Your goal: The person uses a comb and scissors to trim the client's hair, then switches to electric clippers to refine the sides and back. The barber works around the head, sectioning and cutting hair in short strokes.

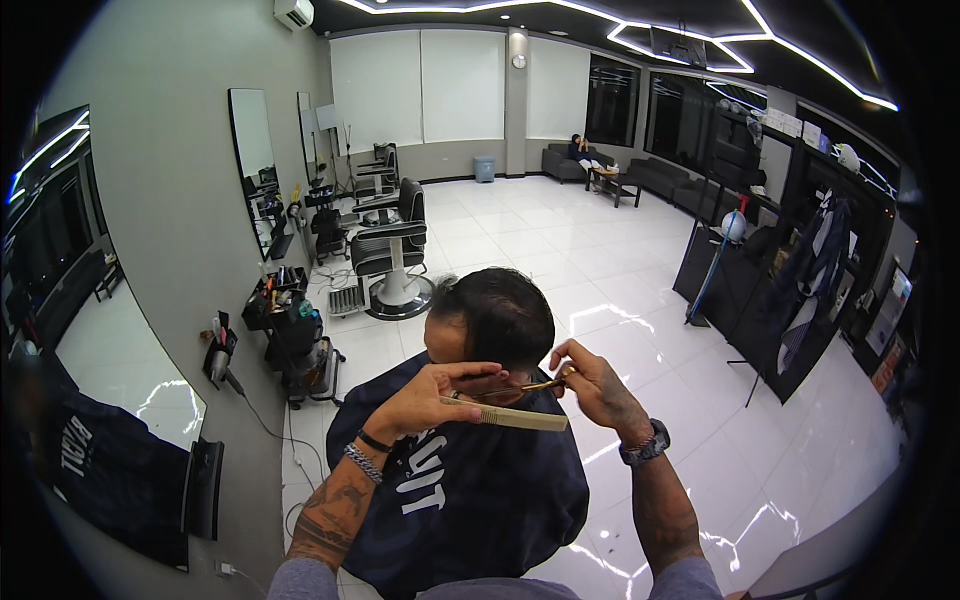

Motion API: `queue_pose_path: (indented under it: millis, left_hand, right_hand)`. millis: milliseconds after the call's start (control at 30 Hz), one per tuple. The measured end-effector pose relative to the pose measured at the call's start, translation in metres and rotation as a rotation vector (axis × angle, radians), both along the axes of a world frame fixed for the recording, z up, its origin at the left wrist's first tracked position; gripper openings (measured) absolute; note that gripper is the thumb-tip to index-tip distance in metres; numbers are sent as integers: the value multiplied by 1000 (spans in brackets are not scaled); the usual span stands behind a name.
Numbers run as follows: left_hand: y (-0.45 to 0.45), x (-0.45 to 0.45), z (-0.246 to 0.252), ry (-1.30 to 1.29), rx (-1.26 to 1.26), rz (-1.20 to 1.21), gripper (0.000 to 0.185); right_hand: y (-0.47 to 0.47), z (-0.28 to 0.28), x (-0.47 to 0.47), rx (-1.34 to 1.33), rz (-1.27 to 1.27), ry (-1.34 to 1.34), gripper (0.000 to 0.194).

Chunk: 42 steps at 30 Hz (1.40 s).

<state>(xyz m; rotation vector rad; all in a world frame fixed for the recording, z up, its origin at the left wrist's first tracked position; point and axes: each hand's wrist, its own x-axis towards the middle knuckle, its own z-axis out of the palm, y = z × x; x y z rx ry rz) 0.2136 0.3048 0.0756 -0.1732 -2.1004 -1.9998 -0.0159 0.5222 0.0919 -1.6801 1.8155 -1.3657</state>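
Before me sits a person in a dark printed barber's cape (487,495), with short dark hair (510,315). My left hand (427,397) is at the side of the head below the hair, fingers stretched towards the ear. Between its thumb and fingers it holds a pale comb (525,418), which points to the right over the cape. My right hand (600,382) has its fingers in the gold-coloured handles of the haircutting scissors (544,385). The blades reach left beside the ear, close to my left fingers; whether they are apart is unclear.
A black tool trolley (300,337) stands at the left by the wall, near a hair dryer in a wall holder (220,360). An unoccupied barber chair (397,255) is beyond it. A black rack with hanging capes (817,262) stands at the right. Another person (583,152) sits on a far sofa.
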Motion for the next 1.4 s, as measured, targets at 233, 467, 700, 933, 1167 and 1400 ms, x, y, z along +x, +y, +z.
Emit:
queue_pose_path:
  millis: [233,467,700,933,1167,1400]
  left_hand:
    - [-23,31,-6,3,-38,110,67]
    - [-4,52,-15,-159,-155,130,33]
    - [35,30,4,-48,-449,133,29]
    - [65,10,23,125,-556,160,25]
    - [52,-17,17,205,-321,784,17]
    - [48,-46,1,373,-891,1176,23]
  right_hand:
    - [62,-52,-9,-296,37,-950,36]
    - [91,-105,17,-595,-106,-1063,51]
    - [86,-93,56,-468,-180,-873,51]
    - [68,-63,68,-170,-224,-161,11]
    - [76,-25,24,-169,-535,17,8]
    - [35,-1,-5,-396,-485,147,11]
